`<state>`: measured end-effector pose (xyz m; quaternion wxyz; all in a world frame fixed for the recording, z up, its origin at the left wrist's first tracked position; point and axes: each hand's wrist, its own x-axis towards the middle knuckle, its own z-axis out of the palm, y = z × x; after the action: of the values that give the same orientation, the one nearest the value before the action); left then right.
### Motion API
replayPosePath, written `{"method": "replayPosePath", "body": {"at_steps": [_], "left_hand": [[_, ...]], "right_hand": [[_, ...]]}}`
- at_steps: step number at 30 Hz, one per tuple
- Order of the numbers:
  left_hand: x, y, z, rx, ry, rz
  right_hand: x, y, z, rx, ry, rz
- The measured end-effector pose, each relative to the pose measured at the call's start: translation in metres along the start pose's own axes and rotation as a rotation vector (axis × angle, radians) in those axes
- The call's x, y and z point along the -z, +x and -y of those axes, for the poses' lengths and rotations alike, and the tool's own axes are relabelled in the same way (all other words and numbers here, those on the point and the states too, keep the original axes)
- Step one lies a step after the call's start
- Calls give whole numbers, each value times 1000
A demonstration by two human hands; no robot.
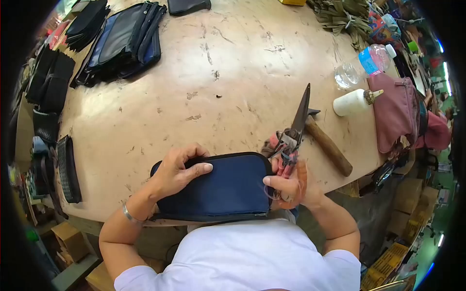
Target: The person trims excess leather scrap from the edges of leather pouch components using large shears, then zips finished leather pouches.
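A navy blue panel with black edging, like a flat pouch (225, 188), lies at the table's front edge, close to the white shirt. My left hand (177, 172) grips its upper left edge, thumb on top and fingers curled over the far side. At the right end, my right hand (287, 186) is closed around the wrapped handles of a pair of scissors (300, 114). Their dark blades look shut and point away from me. The right thumb rests by the pouch's right edge. Just right of the scissors lies a hammer (329, 148) with a wooden handle.
At the right stand a white glue bottle (350, 103), a water bottle (374, 60) and a pink bag (395, 111). Stacked dark pouches (128, 41) occupy the far left, with black bundles (51, 80) along the left edge. Dried leaf strips (342, 17) lie at the far right.
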<state>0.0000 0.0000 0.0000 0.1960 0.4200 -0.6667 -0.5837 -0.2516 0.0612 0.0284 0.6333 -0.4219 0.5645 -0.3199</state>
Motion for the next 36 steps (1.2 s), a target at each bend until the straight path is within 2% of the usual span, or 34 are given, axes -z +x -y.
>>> {"method": "replayPosePath", "body": {"at_steps": [2, 4, 6, 7, 9, 10, 12, 14, 17, 19, 20, 21, 23, 24, 27, 28, 29, 31, 34, 36], "left_hand": [[2, 1, 0, 42, -52, 4], [-8, 8, 1, 25, -50, 11], [-5, 6, -2, 31, -24, 8], [-5, 6, -4, 31, -10, 3], [-5, 7, -5, 34, 25, 10], [-4, 8, -5, 38, 51, 18], [-4, 9, -5, 48, 84, 22], [-3, 8, -6, 66, 99, 16], [-4, 7, -10, -42, 159, 5], [-1, 6, -14, -160, 273, -32], [0, 5, -18, -219, 328, -50], [1, 2, -28, -346, 484, -111], [6, -4, -57, -602, 799, -228], [7, -11, -62, -792, 938, -322], [3, -29, -67, -1057, 1117, -335], [0, -23, -53, -1076, 1095, -345], [-2, -23, -40, -1008, 1007, -286], [-9, -29, -19, -1010, 941, -261], [-19, -40, -2, -971, 996, -267], [-24, -46, 7, -877, 1036, -192]], "right_hand": [[-2, 6, -6, -43, 3, -51], [9, 3, -10, 42, -93, -25], [8, 6, -16, 273, -243, -6], [9, 10, -24, 462, -361, -12], [9, 9, -24, 451, -297, -22], [5, 6, -16, 254, -114, -23], [3, 5, -12, 77, 66, -30], [2, 7, -14, 84, 73, -36], [4, 7, -12, -7, 108, -39], [3, 6, -19, 82, -5, -21], [2, 6, -20, 114, 31, -23], [1, 6, -22, 145, 67, -23], [-2, 11, -23, 182, 328, -48], [1, 13, -28, 192, 534, 14], [2, 17, -25, 408, 544, -3], [9, 17, -24, 382, 308, -42], [10, 15, -26, 358, 324, -28], [12, 13, -27, 320, 347, -2], [11, 9, -31, 354, 242, -25], [8, 8, -33, 321, 254, -48]]}}
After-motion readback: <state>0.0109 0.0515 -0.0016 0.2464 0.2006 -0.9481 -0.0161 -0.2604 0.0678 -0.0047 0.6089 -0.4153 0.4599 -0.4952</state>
